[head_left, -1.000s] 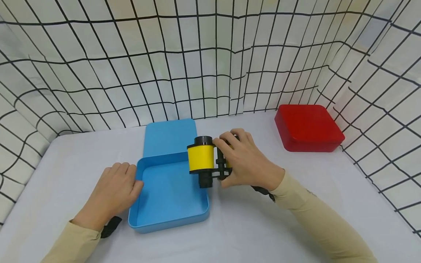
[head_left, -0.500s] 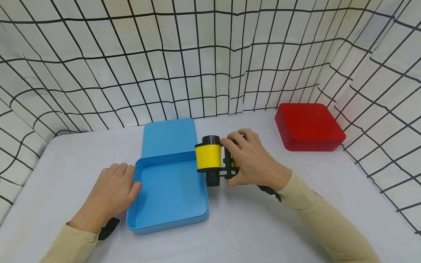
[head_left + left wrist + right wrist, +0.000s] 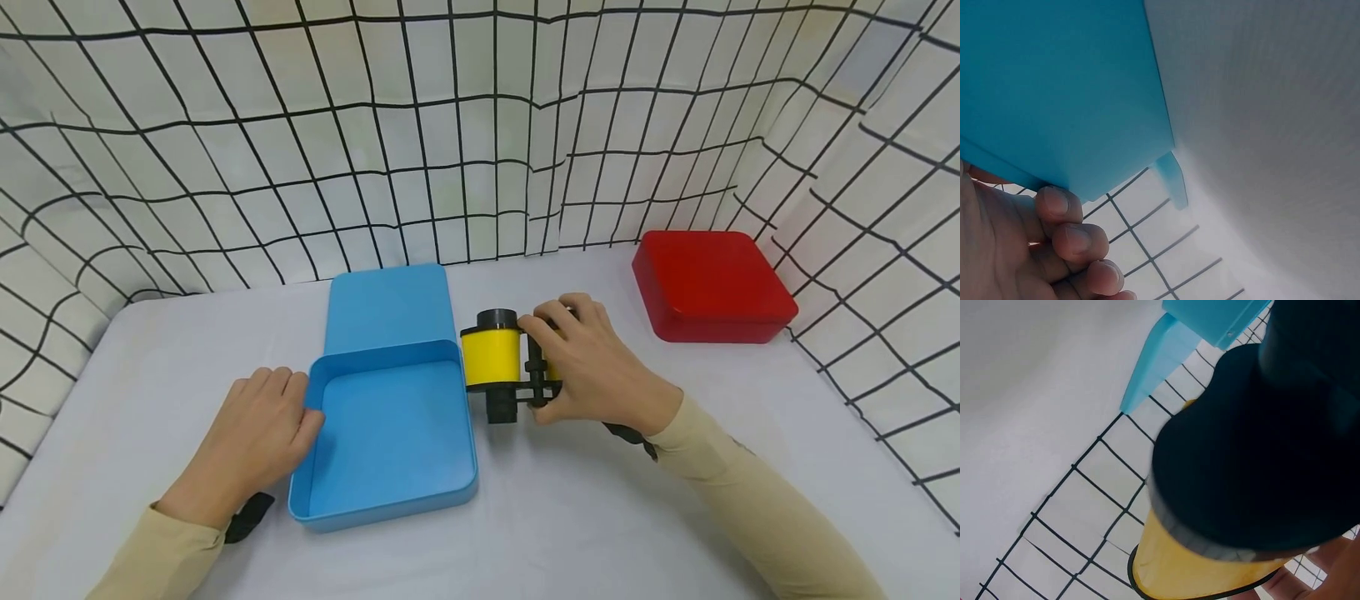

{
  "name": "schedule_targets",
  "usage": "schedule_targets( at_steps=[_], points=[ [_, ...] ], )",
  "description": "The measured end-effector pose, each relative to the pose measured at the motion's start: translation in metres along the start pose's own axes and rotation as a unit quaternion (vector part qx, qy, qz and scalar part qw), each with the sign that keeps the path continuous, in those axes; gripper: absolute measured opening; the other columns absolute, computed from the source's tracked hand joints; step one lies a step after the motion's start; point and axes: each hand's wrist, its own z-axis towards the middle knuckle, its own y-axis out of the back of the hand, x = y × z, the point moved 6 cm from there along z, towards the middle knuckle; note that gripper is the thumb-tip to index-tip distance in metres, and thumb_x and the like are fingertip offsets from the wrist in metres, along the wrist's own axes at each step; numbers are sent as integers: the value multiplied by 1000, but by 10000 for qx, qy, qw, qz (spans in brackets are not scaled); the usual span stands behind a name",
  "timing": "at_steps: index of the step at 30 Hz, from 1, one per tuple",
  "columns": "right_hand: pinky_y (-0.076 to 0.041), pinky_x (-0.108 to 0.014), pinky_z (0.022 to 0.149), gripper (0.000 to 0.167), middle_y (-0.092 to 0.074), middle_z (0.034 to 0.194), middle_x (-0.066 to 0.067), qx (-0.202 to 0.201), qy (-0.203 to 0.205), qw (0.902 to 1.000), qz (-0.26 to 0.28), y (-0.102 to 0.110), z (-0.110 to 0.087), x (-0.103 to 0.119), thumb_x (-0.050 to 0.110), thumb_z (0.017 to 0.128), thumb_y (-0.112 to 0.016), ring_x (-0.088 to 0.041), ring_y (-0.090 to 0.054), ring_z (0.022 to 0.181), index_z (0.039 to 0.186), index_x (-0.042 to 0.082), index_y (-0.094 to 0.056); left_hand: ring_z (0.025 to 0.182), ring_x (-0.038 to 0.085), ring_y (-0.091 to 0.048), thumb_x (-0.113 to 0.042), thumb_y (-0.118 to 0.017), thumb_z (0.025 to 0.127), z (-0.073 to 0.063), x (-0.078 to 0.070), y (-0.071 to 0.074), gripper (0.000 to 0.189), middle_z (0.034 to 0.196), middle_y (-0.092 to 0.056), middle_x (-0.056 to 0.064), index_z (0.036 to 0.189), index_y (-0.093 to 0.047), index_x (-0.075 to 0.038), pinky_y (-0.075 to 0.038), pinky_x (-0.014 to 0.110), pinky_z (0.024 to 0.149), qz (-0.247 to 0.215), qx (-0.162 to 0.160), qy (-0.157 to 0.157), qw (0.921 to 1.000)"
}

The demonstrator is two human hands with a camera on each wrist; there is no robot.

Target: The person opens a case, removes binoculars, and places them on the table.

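Note:
My right hand [image 3: 596, 362] grips a pair of yellow and black binoculars [image 3: 491, 358], thumb at the near side and fingers over the far side. They stand just right of an open blue box [image 3: 393, 506], their left barrel overlapping its right rim in the head view. In the right wrist view the black end of the binoculars [image 3: 1241, 462] looms large, with fingers behind it. My left hand [image 3: 255, 437] holds the box's left wall, its thumb over the rim. Curled fingertips [image 3: 1079, 240] show against the blue wall [image 3: 1066, 94] in the left wrist view.
A flat blue lid [image 3: 390, 308] lies directly behind the box. At the back right sits a red box [image 3: 712, 283]. White walls with a black grid [image 3: 337, 150] close in the white table [image 3: 562, 517] at the back and sides.
My right hand has moved right with the binoculars, from over the blue box's right side to beside it. The left hand stays at the box's left rim.

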Motion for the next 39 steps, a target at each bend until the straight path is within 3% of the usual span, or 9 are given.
schedule_targets(
  at_steps=[39],
  points=[
    [-42, -57, 106, 95, -56, 133, -10, 235, 81, 9997, 39, -25, -5, -10, 52, 61, -91, -39, -43, 130, 139, 15, -54, 64, 19, -34, -18, -54, 87, 1, 0, -2, 20, 65, -36, 2, 73, -44, -9, -23, 31, 61, -49, 110, 86, 9999]
  ],
)
